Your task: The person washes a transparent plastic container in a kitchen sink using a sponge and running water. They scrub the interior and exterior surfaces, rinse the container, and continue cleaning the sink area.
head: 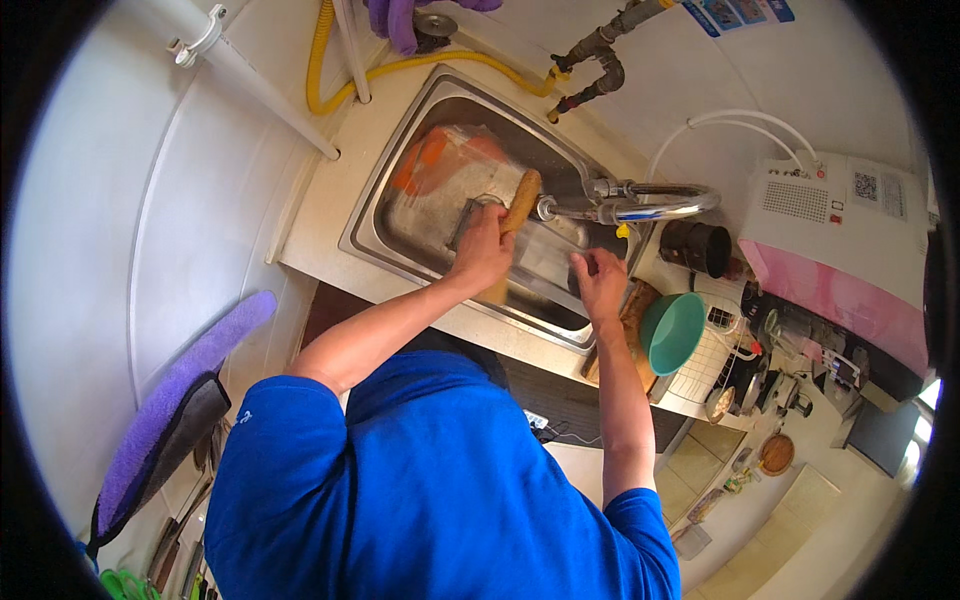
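Note:
Over the stainless steel sink [358, 232], my left hand [484, 251] grips a long, brown, rough-skinned item [523, 199] that looks like a root vegetable. Its upper end rises beside the faucet outlet; a tan stretch shows below the hand. A dark, wire-like thing [466, 223] sits by my left fingers, too unclear to name. My right hand [601, 281] is curled above the sink's right part, beside a blurred, glossy, see-through strip [544, 262]. Whether those fingers hold it is unclear. Orange carrot-like pieces [431, 154] lie at the sink's far left under clear plastic.
A chrome faucet [660, 204] arches in from the right. Beyond my right wrist stand a green bowl [673, 334], a wooden board [637, 304], a dark pot [696, 247] and a wire rack [694, 382]. A yellow hose [450, 56] runs behind the sink; a white pipe [262, 97] stands left.

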`<state>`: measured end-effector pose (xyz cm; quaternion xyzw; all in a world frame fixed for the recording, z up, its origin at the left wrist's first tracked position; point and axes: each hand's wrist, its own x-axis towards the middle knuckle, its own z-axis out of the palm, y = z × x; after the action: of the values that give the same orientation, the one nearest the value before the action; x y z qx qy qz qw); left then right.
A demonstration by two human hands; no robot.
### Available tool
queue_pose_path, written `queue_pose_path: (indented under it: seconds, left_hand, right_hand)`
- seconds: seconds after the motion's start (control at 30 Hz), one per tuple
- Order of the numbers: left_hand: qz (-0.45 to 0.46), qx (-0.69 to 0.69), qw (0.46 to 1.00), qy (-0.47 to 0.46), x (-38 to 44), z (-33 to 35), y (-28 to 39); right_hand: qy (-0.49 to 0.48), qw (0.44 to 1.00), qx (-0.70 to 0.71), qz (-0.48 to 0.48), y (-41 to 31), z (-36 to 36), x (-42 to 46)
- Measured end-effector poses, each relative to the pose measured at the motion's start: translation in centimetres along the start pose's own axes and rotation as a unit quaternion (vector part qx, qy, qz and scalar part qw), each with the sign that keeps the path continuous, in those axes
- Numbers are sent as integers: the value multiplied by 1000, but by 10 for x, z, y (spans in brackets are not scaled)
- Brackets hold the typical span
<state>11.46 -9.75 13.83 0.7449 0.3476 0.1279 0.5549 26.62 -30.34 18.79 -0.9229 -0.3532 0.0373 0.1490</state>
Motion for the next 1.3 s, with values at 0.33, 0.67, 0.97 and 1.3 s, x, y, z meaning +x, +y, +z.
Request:
queue_pose_path:
  seconds: [0.33,0.67,0.97,1.3]
  left_hand:
    - [-289,-219,930,-53,64,-4,-133]
    - [-233,-101,964,-74,68,57,-190]
    - [-37,163,976,-139,130,4,-148]
    - [-18,77,987,-139,149,14,-144]
  right_hand:
    - [6,1000,-15,12,-13,-1,-20]
    - [58,993,101,0,18,-19,-67]
    - [74,990,110,-48,10,-30,-68]
    - [134,984,93,-70,-3,-28,-79]
